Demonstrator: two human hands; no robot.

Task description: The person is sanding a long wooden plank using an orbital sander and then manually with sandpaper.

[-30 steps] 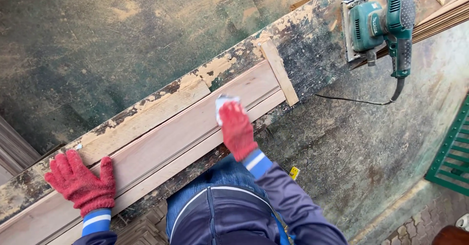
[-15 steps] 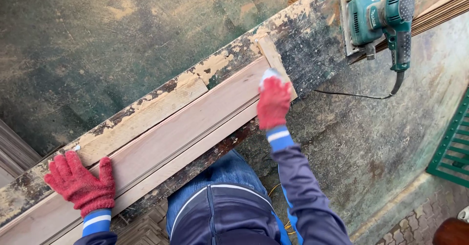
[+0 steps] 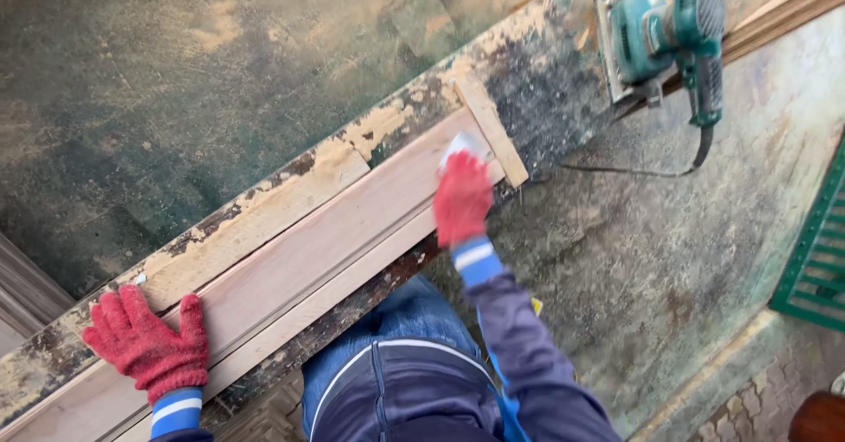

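Pressing a small pale pad [image 3: 464,147] against the far end of a long pale board [image 3: 326,239], the right hand [image 3: 461,197] in a red knit glove is curled over the pad, which shows only as a light edge past the fingertips; what the pad is made of cannot be told. The board lies lengthwise on a worn surface [image 3: 546,81] of dark, flaking paint, running from lower left to upper right, with a groove along its near side. Its far end sits just beside a short wooden strip [image 3: 491,129] laid across the surface, and the pad is close to that strip. A second, paint-scabbed plank [image 3: 264,209] lies along the board's far edge, touching it.

The left hand [image 3: 148,343], also in a red glove, lies flat and spread on the board's near end, fingers released, gripping nothing.

Farther along the surface, well apart from both hands, a teal sander [image 3: 656,33] rests with its dark cord [image 3: 651,171] trailing down toward the floor. The person's blue jeans and dark jacket sleeve show below the board
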